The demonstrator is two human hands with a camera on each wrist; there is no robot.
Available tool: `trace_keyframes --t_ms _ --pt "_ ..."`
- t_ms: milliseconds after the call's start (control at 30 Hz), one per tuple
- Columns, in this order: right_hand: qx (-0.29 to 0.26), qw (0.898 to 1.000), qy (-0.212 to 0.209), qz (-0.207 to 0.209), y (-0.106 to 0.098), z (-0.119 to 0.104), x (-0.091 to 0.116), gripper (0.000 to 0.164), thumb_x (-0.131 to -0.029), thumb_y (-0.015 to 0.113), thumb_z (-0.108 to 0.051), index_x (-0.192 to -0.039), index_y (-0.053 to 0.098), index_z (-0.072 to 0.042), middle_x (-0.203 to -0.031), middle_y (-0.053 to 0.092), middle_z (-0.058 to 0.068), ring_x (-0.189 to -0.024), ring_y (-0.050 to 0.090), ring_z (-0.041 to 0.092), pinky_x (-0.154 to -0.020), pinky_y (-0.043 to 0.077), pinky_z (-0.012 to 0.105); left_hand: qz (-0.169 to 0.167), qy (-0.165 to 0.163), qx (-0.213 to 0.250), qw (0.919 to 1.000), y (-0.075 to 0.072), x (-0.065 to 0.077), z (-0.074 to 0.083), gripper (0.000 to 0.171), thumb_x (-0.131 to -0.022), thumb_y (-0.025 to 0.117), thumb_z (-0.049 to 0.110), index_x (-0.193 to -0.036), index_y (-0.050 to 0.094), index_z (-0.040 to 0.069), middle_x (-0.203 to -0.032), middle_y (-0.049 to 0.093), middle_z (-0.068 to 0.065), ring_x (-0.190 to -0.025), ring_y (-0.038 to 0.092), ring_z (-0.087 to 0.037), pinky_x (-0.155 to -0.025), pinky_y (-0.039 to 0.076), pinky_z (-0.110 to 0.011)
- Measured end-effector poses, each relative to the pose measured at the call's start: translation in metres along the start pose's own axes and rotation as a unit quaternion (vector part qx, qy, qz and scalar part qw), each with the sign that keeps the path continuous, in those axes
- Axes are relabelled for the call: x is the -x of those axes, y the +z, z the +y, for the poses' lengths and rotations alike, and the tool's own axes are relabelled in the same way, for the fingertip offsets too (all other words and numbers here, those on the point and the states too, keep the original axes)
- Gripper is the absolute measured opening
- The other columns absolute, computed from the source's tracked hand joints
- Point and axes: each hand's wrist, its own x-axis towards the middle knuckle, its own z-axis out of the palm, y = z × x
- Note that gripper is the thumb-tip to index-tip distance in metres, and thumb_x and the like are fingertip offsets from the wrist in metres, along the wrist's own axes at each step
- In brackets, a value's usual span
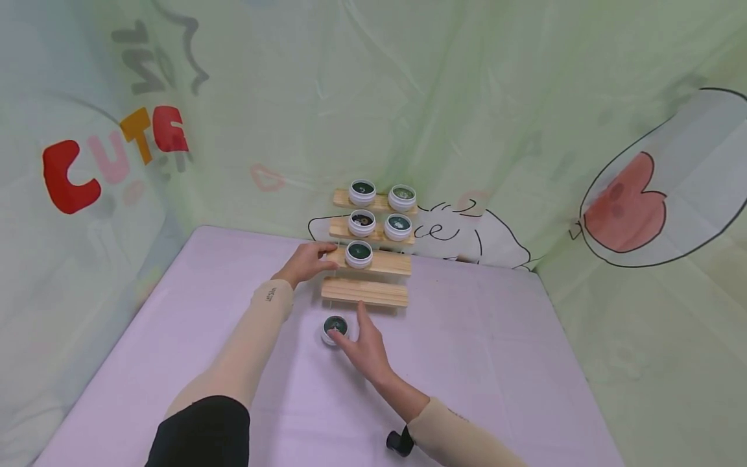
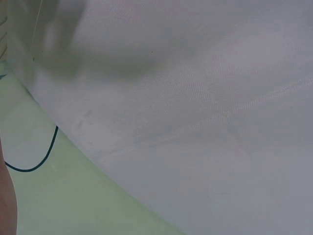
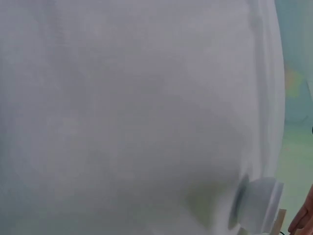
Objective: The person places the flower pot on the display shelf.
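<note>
A tiered wooden display rack (image 1: 365,292) has several narrow shelves. My left hand (image 1: 305,263) grips the left end of the third shelf from the top, beside a white jar (image 1: 358,255) with a dark green top. On the table in front of the rack stands another white jar (image 1: 335,330), its top also dark green. My right hand (image 1: 366,347) is next to this jar, with the thumb over its right side and the forefinger stretched toward the lowest shelf. The right wrist view shows a white jar (image 3: 259,205) at lower right.
On the upper two shelves stand white jars (image 1: 362,192) in pairs, their tops differing in colour. A pale purple cloth (image 1: 467,363) covers the table. Printed curtains (image 1: 280,117) hang behind and at the sides. A small black object (image 1: 399,443) is beside my right forearm.
</note>
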Motion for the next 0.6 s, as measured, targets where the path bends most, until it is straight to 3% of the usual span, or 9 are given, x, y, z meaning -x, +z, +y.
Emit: trace_keyframes --t_ms 367,600 --pt "0.011 0.999 0.039 -0.021 0.016 0.022 0.002 0.096 -0.076 0.072 -0.042 -0.144 0.021 0.003 -0.147 0.027 0.021 -0.136 0.029 0.031 -0.111 0.029 0.042 -0.003 -0.006 -0.003 1.0000 0.002 -0.002 -0.002 0.055 -0.076 0.075 0.027 -0.124 0.058 0.006 -0.126 0.058 -0.011 -0.117 0.053 -0.024 -0.101 0.044 -0.035" --pt "0.000 0.999 0.026 -0.021 0.024 0.034 0.000 0.097 -0.075 0.073 -0.042 -0.141 0.023 0.009 -0.144 0.029 0.027 -0.134 0.031 0.034 -0.110 0.030 0.043 0.002 -0.010 -0.007 0.9999 0.004 -0.004 -0.006 0.056 -0.076 0.074 0.030 -0.124 0.058 0.008 -0.126 0.058 -0.008 -0.118 0.053 -0.022 -0.101 0.043 -0.033"
